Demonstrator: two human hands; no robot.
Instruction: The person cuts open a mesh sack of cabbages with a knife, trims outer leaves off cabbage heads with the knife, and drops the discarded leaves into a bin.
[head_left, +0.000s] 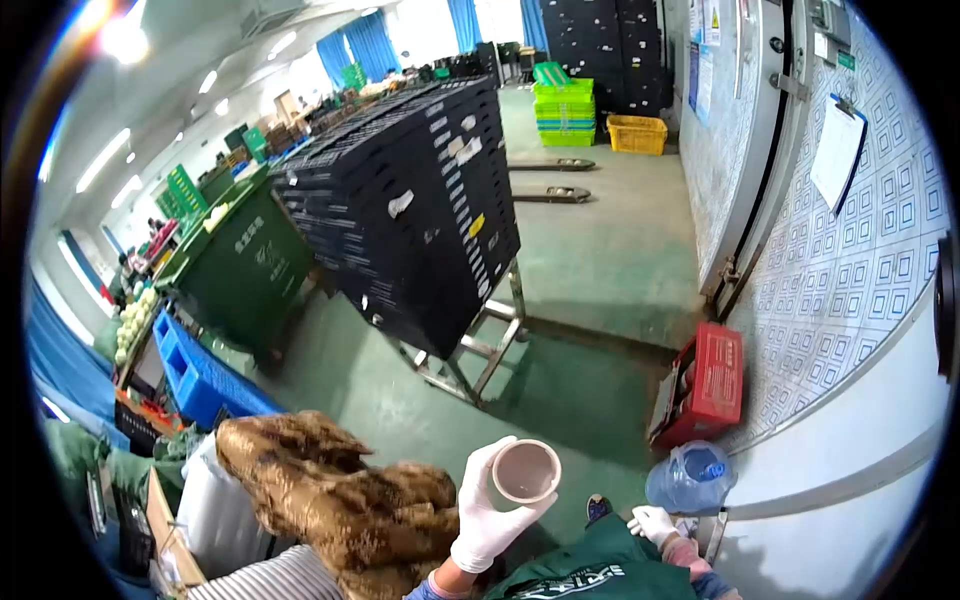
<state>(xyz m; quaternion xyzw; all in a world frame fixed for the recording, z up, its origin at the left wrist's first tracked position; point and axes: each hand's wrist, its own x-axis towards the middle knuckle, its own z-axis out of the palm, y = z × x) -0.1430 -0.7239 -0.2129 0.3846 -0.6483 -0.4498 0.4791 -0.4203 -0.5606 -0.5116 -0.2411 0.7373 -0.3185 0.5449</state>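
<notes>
Left of the jug [685, 485], a cup [526, 472] was held, not yet released, by the left hand [492, 515], the right hand's [652, 524] grip unclear.

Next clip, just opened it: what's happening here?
A person in white gloves holds a cup in the left hand, its open mouth facing the camera. The right hand is low, near a clear bluish water jug; whether it grips anything is unclear. A red box sits beyond the jug, and stacked black crates stand ahead.
</notes>
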